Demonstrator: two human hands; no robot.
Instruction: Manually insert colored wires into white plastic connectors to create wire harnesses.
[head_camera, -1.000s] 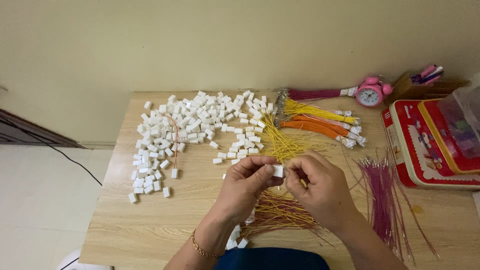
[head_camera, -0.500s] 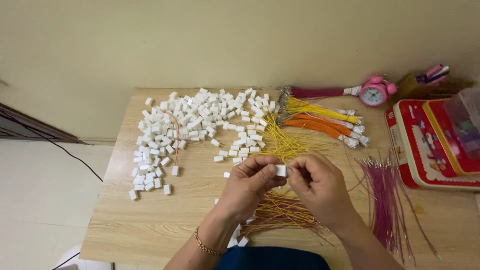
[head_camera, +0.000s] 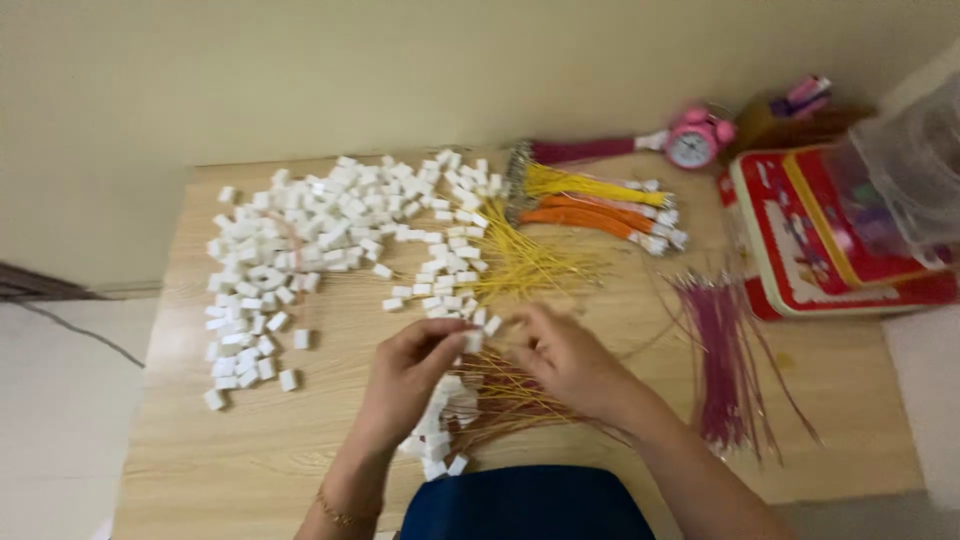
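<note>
Behind the wooden table a plain pale wall is standing, and a dark cable is lying on the floor at the far left. On the left half of the table a wide pile of small white connectors is spreading out. The left hand is reaching in from below, near the table's front edge; its thumb and fingers are closing together on one white connector, just at the middle of the table. Under the hands a bundle of yellow wires with white ends is lying, and loose yellow wires are fanning out behind them. The right hand is staying just beside the connector; the picture is blurred there, so I cannot tell if its fingers are pinching anything. Farther back, yellow and orange wire bundles are lying side by side. To the right, purple wires are spreading over the table. A pink alarm clock is standing at the back edge, and a red tin is sitting at the right side.
</note>
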